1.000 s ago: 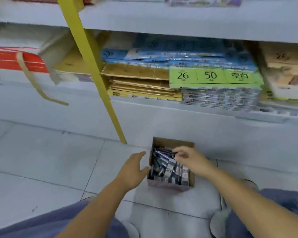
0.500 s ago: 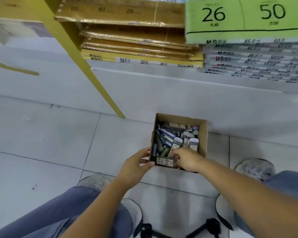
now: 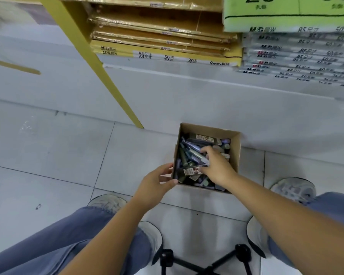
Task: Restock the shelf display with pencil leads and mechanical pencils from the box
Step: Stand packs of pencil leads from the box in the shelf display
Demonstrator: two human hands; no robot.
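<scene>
A small open cardboard box (image 3: pixel 235 155) stands on the tiled floor in front of the bottom shelf. It is filled with loose dark, blue and green pencil-lead packs and pencils; a black labelled pack (image 3: pixel 203 138) lies along its far wall. My left hand (image 3: pixel 155 185) grips the box's near left corner, thumb on the front wall and fingers on the left wall. Inside the box, my right hand (image 3: pixel 216 165) curls its thumb and fingers round a few packs; a labelled lead pack (image 3: pixel 190 171) lies at its fingertips.
A slanted yellow post (image 3: pixel 99 66) meets the floor just left of the box. Behind it, the white shelf base (image 3: pixel 187 92) carries yellow paper packs (image 3: pixel 163 54) and a green-labelled stack (image 3: pixel 286 16). My knees, shoes and a black stool base (image 3: pixel 207 262) are at the bottom.
The view has dropped toward the box. My right hand moved from the box's near edge deeper in among the packs. My left hand stays at the near left corner.
</scene>
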